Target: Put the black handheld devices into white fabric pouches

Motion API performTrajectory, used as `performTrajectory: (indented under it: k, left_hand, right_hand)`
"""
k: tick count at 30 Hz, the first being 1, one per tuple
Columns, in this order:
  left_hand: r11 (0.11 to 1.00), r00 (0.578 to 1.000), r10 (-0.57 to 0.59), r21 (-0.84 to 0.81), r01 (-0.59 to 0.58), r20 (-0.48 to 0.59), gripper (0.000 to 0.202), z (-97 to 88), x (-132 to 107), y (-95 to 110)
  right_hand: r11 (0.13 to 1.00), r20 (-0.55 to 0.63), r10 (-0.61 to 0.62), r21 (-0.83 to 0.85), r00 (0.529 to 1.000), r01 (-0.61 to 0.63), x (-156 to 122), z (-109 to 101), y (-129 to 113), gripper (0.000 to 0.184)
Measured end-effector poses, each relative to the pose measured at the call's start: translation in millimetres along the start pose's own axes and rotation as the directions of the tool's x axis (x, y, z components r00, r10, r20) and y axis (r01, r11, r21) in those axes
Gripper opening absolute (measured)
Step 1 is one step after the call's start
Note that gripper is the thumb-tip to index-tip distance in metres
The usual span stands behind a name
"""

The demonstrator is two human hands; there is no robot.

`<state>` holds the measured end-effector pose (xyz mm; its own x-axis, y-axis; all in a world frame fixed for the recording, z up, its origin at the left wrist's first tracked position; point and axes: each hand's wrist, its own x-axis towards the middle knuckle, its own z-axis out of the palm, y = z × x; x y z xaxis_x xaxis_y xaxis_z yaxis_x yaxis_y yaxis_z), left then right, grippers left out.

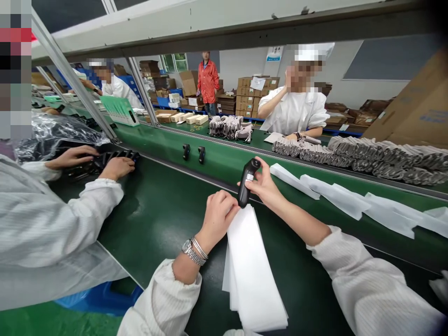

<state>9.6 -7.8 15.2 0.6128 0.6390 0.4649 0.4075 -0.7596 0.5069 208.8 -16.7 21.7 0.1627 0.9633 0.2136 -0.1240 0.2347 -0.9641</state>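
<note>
My right hand (264, 184) grips a black handheld device (248, 184) with a bent head and a small white label. The device stands nearly upright, its lower end at the top edge of a stack of long, flat white bags (257, 275). Fingers curled, my left hand (220, 212) pinches the upper corner of the top white bag, close to the device's lower end. Part of that pinch is hidden behind the fingers. The stack lies fanned on the dark green work surface (164, 233), between my forearms.
Overlapping white pieces (336, 198) lie along the green belt (224, 179) at right. Two small black devices (201, 155) stand on it farther left. Beyond are bundled grey cables (301, 151). A co-worker's hands (117, 168) handle black items at left. A metal beam (224, 28) crosses overhead.
</note>
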Motion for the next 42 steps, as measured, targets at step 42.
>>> performTrajectory:
  k: [42]
  left_hand:
    - [0.892, 0.952, -0.269, -0.411, 0.187, -0.150, 0.019, -0.5, -2.3, 10.7]
  right_hand:
    - [0.964, 0.299, 0.238, -0.191, 0.924, -0.187, -25.4, 4.5, -9.5, 0.036]
